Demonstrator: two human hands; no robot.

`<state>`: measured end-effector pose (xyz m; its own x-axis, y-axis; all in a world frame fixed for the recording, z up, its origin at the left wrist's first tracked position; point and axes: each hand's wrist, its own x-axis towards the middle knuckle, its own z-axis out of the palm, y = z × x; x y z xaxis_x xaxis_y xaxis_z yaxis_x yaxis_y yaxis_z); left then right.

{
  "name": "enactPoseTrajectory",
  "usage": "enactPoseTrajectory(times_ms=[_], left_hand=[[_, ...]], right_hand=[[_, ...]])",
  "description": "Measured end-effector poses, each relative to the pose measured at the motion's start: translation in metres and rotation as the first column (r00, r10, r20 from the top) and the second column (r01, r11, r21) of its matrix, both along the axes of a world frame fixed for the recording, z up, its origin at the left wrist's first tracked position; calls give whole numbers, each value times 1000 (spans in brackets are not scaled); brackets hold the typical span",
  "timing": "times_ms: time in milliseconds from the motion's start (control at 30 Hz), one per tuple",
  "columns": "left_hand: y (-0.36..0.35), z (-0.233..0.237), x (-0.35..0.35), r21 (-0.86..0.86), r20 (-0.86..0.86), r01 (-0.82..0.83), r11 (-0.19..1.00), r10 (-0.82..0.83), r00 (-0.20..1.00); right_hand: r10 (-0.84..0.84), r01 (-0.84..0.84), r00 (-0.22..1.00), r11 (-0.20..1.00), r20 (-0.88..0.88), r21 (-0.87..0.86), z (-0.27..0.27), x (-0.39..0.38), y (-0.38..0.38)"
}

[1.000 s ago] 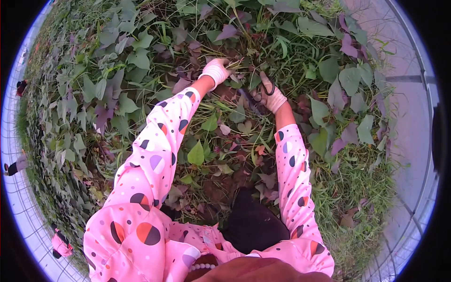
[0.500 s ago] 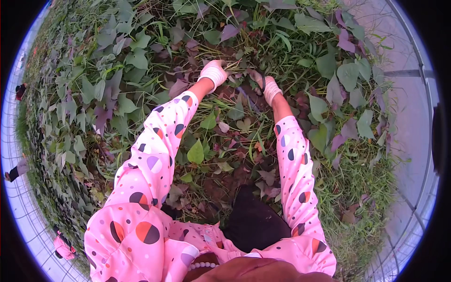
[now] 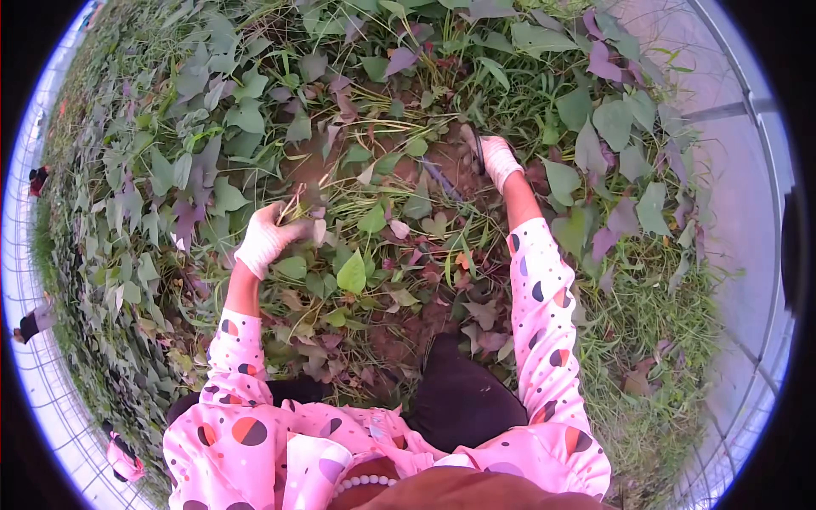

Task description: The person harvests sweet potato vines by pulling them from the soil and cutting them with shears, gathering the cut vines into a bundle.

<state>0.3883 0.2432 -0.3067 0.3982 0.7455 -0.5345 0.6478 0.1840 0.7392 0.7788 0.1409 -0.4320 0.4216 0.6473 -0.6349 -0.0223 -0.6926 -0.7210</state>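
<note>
My left hand (image 3: 270, 238), in a pale glove with soiled fingertips, is closed around a small bunch of thin plant stems (image 3: 293, 202). It is low over the vines, left of a bare patch of soil (image 3: 319, 166). Over at the far right edge of that soil, my right hand (image 3: 495, 161) wears a similar glove, its fingers curled. A dark, narrow, curved thing (image 3: 480, 156) lies against its fingers; its kind cannot be made out. Between the hands lie loose stems and leaves (image 3: 374, 221) and a purplish strip (image 3: 444, 182) on the soil.
Broad-leaved green and purple vines (image 3: 212, 170) spread to the left and ahead, with grass (image 3: 637, 340) at the right. A pale wall with a metal frame (image 3: 739, 238) borders the right side. My dark-clothed knee (image 3: 463, 395) is below. Parts of other people (image 3: 125, 459) show at the far left.
My left hand has drawn back down and left with the stems, uncovering soil where it was. My right hand has stayed near the same spot, shifting slightly right.
</note>
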Motion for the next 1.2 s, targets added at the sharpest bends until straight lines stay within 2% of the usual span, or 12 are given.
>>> enactPoseTrajectory(times_ms=[67,133,167,200,300,367,400,467,600,733,800,1200], left_hand=[[-1,-11,-33,108,157,-280,954,262,952],[2,-27,-52,48,304,-499,865,463,832],[-6,-20,-41,-62,398,-564,824,539,743],[0,-53,-56,153,470,-470,869,355,808],[-14,-106,-29,412,449,-348,842,145,882],[-20,-76,16,571,-49,218,792,-233,971],[-21,-35,47,384,-479,651,655,-462,747],[-31,-39,83,387,68,358,850,-414,908],[14,-67,167,800,-358,535,271,-501,788],[42,-96,194,533,-506,666,522,-434,745],[38,-122,187,145,-360,599,787,-522,773],[7,-157,160,231,-367,625,745,-529,766]], right_hand=[[-179,201,970,972,-164,125,11,3,15],[-29,30,1000,998,6,-55,15,2,36],[205,-179,926,978,318,-108,-4,-3,45],[414,-350,704,909,577,-224,-22,-12,53],[508,-397,649,861,567,-317,-22,-33,53],[511,-388,635,859,580,-333,-29,-30,48],[555,-399,613,832,563,-386,-21,-30,46],[604,-413,584,797,543,-441,0,-30,44],[581,-330,630,801,516,-500,20,-13,46],[651,-341,614,728,446,-594,21,13,59],[686,-386,584,705,433,-595,15,19,67],[654,-354,541,748,529,-562,-4,13,59]])
